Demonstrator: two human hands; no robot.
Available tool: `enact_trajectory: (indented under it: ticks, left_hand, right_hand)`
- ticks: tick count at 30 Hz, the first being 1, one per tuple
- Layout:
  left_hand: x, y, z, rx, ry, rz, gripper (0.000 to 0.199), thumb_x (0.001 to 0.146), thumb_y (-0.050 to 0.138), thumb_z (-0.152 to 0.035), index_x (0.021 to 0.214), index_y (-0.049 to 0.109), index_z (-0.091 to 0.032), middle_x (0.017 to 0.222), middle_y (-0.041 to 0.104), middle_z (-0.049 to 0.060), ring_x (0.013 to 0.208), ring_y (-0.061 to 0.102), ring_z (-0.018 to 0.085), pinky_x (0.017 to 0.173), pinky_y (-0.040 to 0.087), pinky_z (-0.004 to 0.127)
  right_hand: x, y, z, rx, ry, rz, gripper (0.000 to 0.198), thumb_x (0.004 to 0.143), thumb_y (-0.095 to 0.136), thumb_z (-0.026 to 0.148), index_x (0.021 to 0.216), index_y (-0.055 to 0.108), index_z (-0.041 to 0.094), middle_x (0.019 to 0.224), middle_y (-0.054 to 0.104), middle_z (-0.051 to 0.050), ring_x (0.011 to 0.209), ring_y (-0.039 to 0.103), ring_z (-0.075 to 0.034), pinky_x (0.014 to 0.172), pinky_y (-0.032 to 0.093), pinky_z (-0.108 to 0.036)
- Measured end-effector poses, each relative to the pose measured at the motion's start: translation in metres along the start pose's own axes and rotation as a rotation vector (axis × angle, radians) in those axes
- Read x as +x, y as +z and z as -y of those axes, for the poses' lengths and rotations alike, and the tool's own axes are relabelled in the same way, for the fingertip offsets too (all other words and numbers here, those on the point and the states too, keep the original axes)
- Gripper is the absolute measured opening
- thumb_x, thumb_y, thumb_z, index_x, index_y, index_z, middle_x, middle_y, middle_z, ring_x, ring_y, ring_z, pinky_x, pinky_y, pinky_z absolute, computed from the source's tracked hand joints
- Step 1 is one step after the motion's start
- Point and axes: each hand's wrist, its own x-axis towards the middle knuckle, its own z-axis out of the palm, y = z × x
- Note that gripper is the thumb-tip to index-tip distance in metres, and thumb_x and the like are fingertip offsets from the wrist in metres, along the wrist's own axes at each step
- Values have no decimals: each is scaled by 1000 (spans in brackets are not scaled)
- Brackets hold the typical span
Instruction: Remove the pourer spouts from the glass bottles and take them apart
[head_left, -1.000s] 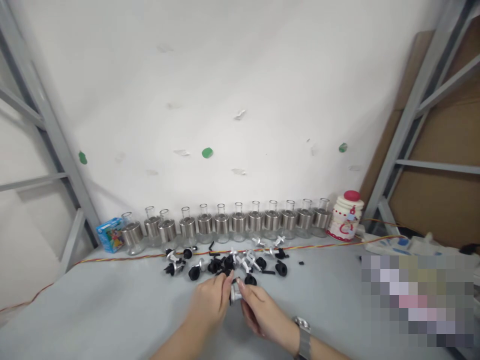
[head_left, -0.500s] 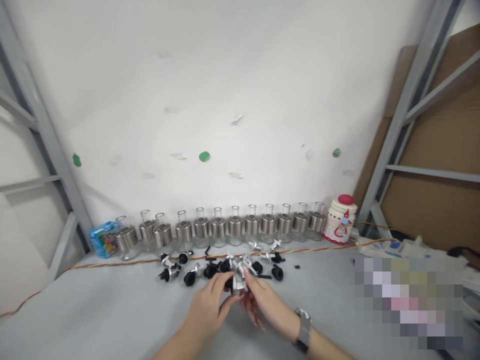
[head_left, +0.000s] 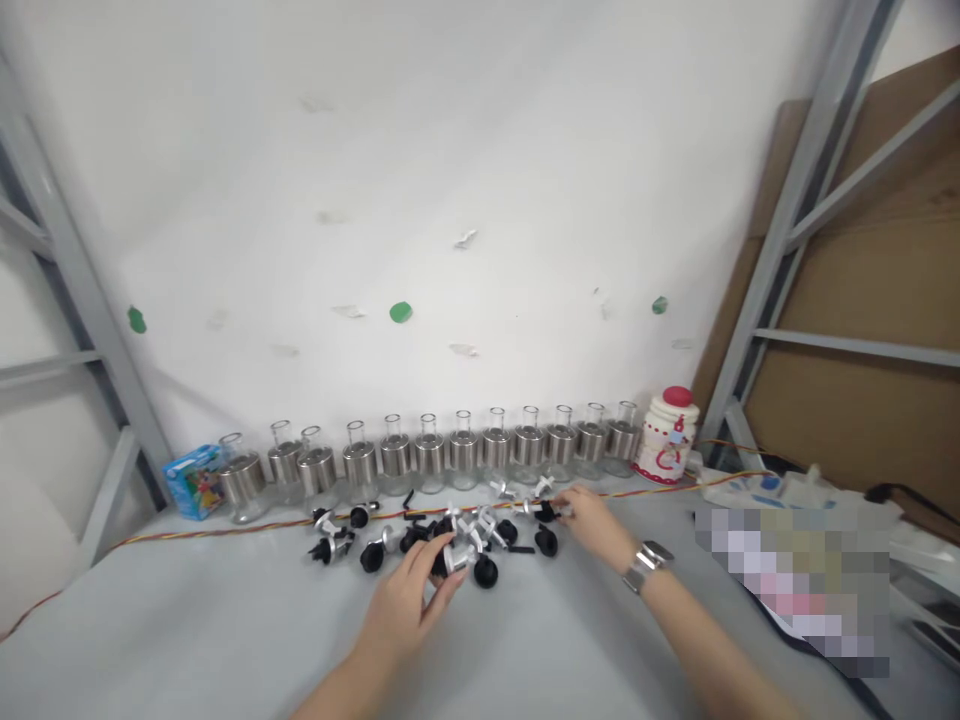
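My left hand point(head_left: 405, 600) is curled around a silver-and-black bottle pourer point(head_left: 459, 556), gripping it between thumb and fingers just above the table. To the right, my right hand point(head_left: 596, 525), with a watch on its wrist, has its fingertips closed on the black end of another pourer point(head_left: 546, 511) at the pile's right edge. A round black piece point(head_left: 486, 572) lies close to my left fingertips. More silver and black pourers, such as one at the left point(head_left: 371, 556), lie in a loose pile between and beyond my hands.
A row of glass bottles with steel sleeves point(head_left: 430, 454) stands along the wall. A blue box point(head_left: 193, 484) is at its left end, a white-and-red jar point(head_left: 667, 440) at its right. A red-yellow wire point(head_left: 247, 528) crosses the table. Plastic bags point(head_left: 817, 492) lie at right.
My hands were together around the pourer; my right hand has moved away right to the pile's edge. My left hand keeps the pourer. The round black piece now shows beside it.
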Motion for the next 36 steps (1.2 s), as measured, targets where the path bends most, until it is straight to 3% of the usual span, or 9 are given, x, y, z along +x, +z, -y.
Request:
enact_trajectory:
  ticks: [9, 17, 22, 28, 31, 34, 36]
  left_hand:
    - [-1, 0, 0, 1, 11, 46, 34, 83, 39, -41, 109, 50, -22, 90, 61, 4, 59, 58, 12, 60, 49, 24]
    - [0, -1, -3, -27, -67, 55, 34, 83, 39, -41, 109, 48, -21, 92, 58, 3, 56, 57, 10, 58, 48, 23]
    - [1, 2, -2, -51, -98, 8, 34, 82, 40, -42, 106, 48, -20, 89, 58, 3, 50, 54, 9, 54, 47, 24]
    - [-1, 4, 3, -58, -41, -16, 33, 82, 41, -39, 109, 45, -21, 95, 59, 5, 56, 57, 11, 56, 49, 24]
    - [-1, 7, 7, -58, 9, -14, 34, 81, 44, -37, 110, 44, -20, 100, 58, 7, 62, 60, 13, 58, 50, 25]
    - [-1, 9, 11, -80, 45, -1, 34, 82, 44, -34, 114, 41, -22, 104, 57, 7, 68, 61, 14, 62, 50, 27]
    - [-1, 10, 12, -105, 58, 2, 34, 83, 43, -30, 116, 39, -23, 107, 56, 7, 74, 61, 14, 64, 50, 27]
  right_hand:
    - [2, 14, 1, -1, 61, 38, 15, 70, 48, 9, 77, 61, 10, 83, 62, -12, 81, 58, -20, 72, 39, -26]
    - [0, 9, 8, 59, 90, -4, 13, 72, 46, 10, 68, 58, 13, 79, 62, -13, 81, 57, -22, 71, 38, -27]
    - [0, 1, 6, 198, 131, -41, 13, 70, 46, 10, 60, 53, 16, 65, 61, -8, 71, 59, -22, 66, 38, -29]
    - [-11, -13, 42, 535, 70, -54, 12, 77, 44, 27, 70, 50, 18, 66, 62, -4, 64, 60, -17, 62, 44, -29]
    - [-25, -12, 75, 778, -5, 63, 20, 75, 49, 38, 75, 50, 18, 64, 62, -2, 61, 61, -16, 58, 47, -27]
    - [-41, -7, 101, 1232, -30, 249, 28, 63, 65, 39, 77, 52, 18, 65, 60, 1, 59, 60, -15, 58, 47, -28]
    - [-47, -4, 109, 1326, -16, 291, 27, 59, 69, 36, 72, 54, 17, 62, 59, 2, 57, 57, -13, 57, 45, -27]
